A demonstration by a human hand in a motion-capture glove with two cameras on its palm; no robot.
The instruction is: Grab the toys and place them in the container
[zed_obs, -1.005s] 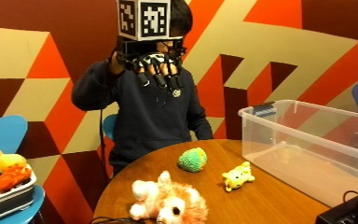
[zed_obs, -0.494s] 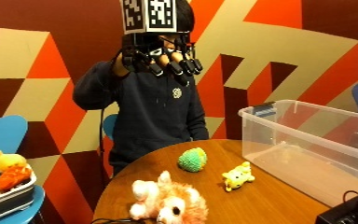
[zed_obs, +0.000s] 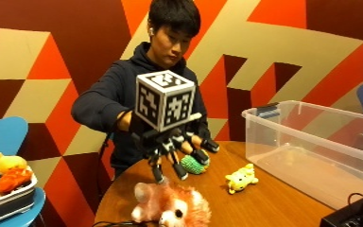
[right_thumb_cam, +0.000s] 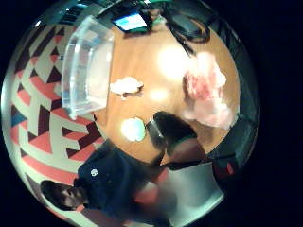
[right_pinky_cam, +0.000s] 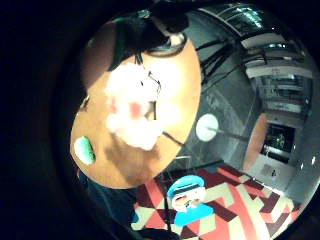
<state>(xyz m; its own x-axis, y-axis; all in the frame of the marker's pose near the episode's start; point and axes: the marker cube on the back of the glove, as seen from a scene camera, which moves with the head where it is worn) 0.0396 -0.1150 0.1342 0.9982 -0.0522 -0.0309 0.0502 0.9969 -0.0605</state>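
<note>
The clear container (zed_obs: pixel 314 142) (on the table (zed_obs: pixel 276 198)) holds no toys.

table (zed_obs: pixel 276 198): fluffy toy (zed_obs: pixel 169 205) front; ball (zed_obs: pixel 193 165), bear (zed_obs: pixel 241 178) behind; container (zed_obs: pixel 314 142) right

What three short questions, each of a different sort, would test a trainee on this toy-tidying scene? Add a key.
1. True or false: the clear container already holds a toy.
2. Which toy lies nearest under the gloved right hand? A. fluffy pink and white toy B. yellow toy C. green toy
3. Fill in: the hand's fingers are spread and hold ____.

Key
1. False: no toy shows inside it; all three lie on the round wooden table.
2. A: the hand hovers above it, fingers pointing down.
3. Nothing.
</note>
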